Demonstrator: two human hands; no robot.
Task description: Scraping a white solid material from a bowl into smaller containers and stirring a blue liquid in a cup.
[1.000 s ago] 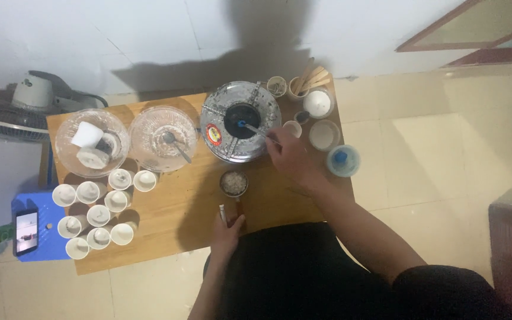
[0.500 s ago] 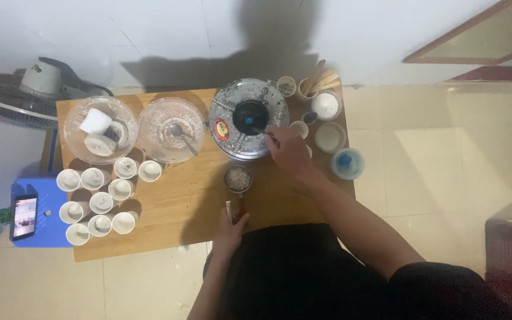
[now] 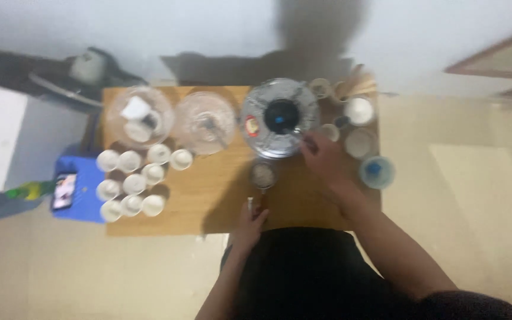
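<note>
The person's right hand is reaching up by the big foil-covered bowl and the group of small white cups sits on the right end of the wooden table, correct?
Not quite. In the head view the small white cups cluster at the left end of the wooden table. The right hand is indeed by the big foil-covered bowl.

Dressed in a plain black garment, broad and dark across the lap and torso, without visible print or pattern. Bare forearms on both sides, with the left hand [image 3: 248,224] and right hand [image 3: 325,159] uncovered: no gloves, rings, watch or bracelet discernible through the blur. Short-sleeved by the look of it, no cuff anywhere near the fingers.
</note>
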